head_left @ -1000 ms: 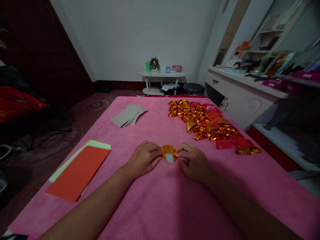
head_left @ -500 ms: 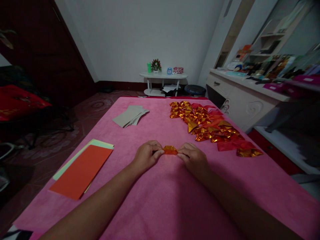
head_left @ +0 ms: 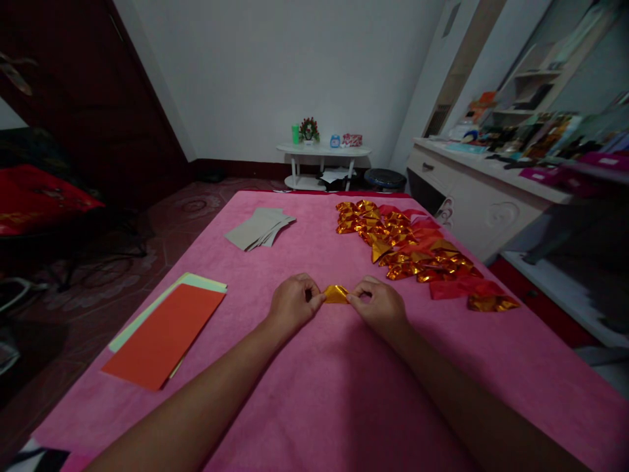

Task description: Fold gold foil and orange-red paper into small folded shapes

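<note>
Pink-clothed bench [head_left: 295, 406] spreads wide here, its far edge well beyond; orange sheet [head_left: 167, 334] off left, gold foil pieces [head_left: 397, 231] forward right. And between the two grips, folded gold paper [head_left: 337, 294]: left hand [head_left: 293, 301] pinched tight on one end, right hand [head_left: 381, 305] on the other!

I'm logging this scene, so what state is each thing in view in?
Left hand: pinching the gold piece at its left end
Right hand: pinching its right end
Gold piece: folded
Gray sheets: overlapping, slightly fanned
Orange sheet: flat, atop paler sheets
Gold-and-red pieces: folded, clustered
Dresser drawer: appears shut
</note>
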The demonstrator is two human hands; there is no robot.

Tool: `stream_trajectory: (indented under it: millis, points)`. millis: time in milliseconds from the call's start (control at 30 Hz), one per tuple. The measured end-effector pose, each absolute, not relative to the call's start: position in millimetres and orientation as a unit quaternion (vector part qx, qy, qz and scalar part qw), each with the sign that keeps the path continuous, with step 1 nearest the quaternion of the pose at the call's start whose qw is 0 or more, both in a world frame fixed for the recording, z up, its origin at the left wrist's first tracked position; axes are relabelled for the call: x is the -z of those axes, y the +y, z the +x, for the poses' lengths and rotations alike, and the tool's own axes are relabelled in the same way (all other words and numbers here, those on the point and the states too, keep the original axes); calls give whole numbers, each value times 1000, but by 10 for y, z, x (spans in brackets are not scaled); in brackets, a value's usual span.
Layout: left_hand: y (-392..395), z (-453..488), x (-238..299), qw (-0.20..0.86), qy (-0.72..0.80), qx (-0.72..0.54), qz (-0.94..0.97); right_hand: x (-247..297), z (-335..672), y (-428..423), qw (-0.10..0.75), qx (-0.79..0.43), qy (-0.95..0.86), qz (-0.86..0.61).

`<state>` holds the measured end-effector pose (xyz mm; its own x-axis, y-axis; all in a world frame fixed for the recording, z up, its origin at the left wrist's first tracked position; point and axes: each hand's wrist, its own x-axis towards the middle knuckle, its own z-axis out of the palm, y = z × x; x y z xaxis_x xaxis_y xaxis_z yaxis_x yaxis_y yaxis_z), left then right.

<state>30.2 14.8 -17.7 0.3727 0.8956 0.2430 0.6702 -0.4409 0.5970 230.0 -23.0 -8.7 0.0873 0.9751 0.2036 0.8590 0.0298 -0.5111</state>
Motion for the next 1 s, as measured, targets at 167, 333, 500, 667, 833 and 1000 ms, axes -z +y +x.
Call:
stream_trajectory:
  millis: [167, 333, 500, 667, 833, 1000]
  points:
    - [146, 281, 182, 172, 497, -273, 806, 61, 2298, -180, 245, -110, -649, -711]
    - [148, 299, 156, 159, 481, -268, 819, 18, 2275, -136, 246, -110, -667, -695]
    - [244, 345, 135, 219, 478, -274, 806, 45, 2222, -96, 266, -147, -662, -685]
    - [430, 371, 252, 401, 458, -399, 686, 161, 2131, -15, 469, -287, -597, -584]
    - [490, 391, 298, 510, 406, -474, 592, 182, 2115, 20, 541, -340, -564, -523]
    - [458, 436, 287, 533, 390, -482, 576, 172, 2153, 22, 544, -358, -560, -513]
